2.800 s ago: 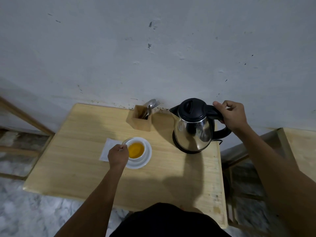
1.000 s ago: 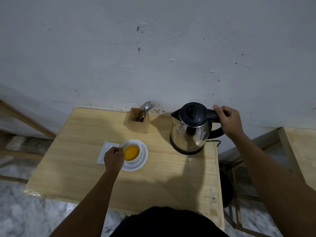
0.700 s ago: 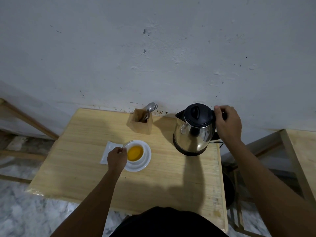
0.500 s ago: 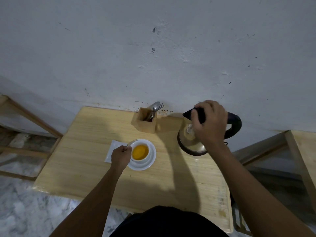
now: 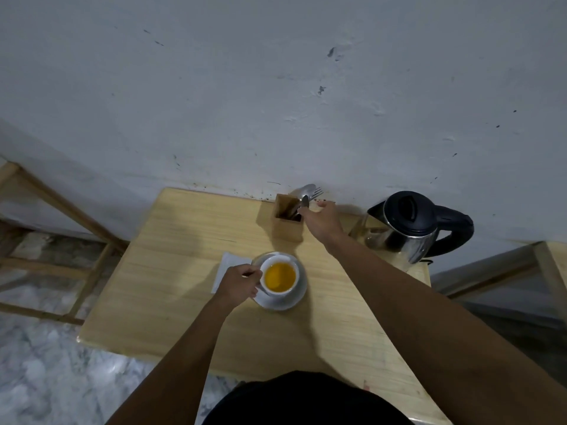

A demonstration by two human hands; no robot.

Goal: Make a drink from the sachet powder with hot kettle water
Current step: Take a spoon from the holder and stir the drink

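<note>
Orange drink already fills the white cup (image 5: pixel 277 279), which sits on a saucer (image 5: pixel 299 297) near the middle of the wooden table (image 5: pixel 171 302), with a white sachet or napkin (image 5: pixel 225 269) lying flat just to its left. The left hand (image 5: pixel 237 285) is closed around the cup's left side at the handle and steadies it there. The kettle (image 5: pixel 409 230) stands on the table's back right corner by the wall, with no hand on it, so the pouring looks finished; stirring seems to be the step in hand.

The right hand (image 5: pixel 322 220) reaches across to the wooden cutlery box (image 5: pixel 287 220) at the back edge of the table, straight behind the cup. Its fingers (image 5: pixel 308 211) are partly curled and touch, or nearly touch, the upper end of a spoon (image 5: pixel 305 193) that stands in the box beside a fork (image 5: pixel 317 191). Whether they have truly closed on a handle I cannot tell, since the hand hides the contact.

What matters for the next move is how the cutlery stands: the handles run down into the box and the heads lean up and back toward the wall, so the long axis is steep and tilted away from the person. The right hand is at the box while the left is busy with the cup, so the right one should draw the spoon. A pull up along that axis would likely free it cleanly; a sideways tug could tip the light box or drag the fork out too.
</note>
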